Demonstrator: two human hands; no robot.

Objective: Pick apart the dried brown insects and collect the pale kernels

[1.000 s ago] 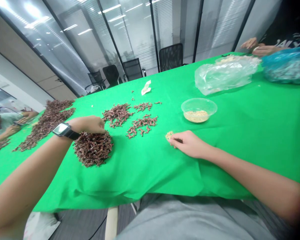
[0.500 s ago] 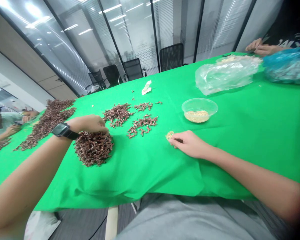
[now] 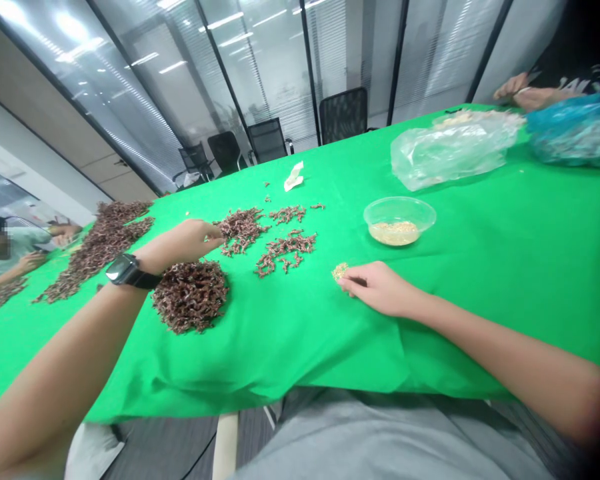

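My left hand (image 3: 193, 241), a black smartwatch (image 3: 130, 270) on its wrist, hovers with curled fingers at the left edge of a loose heap of small twisted brown pieces (image 3: 243, 228). Whatever its fingertips hold is too small to name. Just below it sits a rounded, thicker pile of the same pieces (image 3: 193, 300). On the right, my right hand (image 3: 377, 287) rests on the cloth, thumb and fingers pinched together against a little cluster of golden bits (image 3: 340, 271). A clear plastic bowl (image 3: 400, 210) with similar golden bits inside stands behind it.
Smaller brown groups (image 3: 286, 250) lie mid-table on the green cloth (image 3: 300, 333). Behind are crumpled white paper (image 3: 294, 177), a clear plastic bag (image 3: 445, 153) and a blue bag (image 3: 575, 130). A long brown heap (image 3: 100, 247) lies left. Co-workers sit at far left and far right.
My left hand has risen from the rounded pile and shifted slightly right, towards the loose heap. My right hand stays in place at the golden bits.
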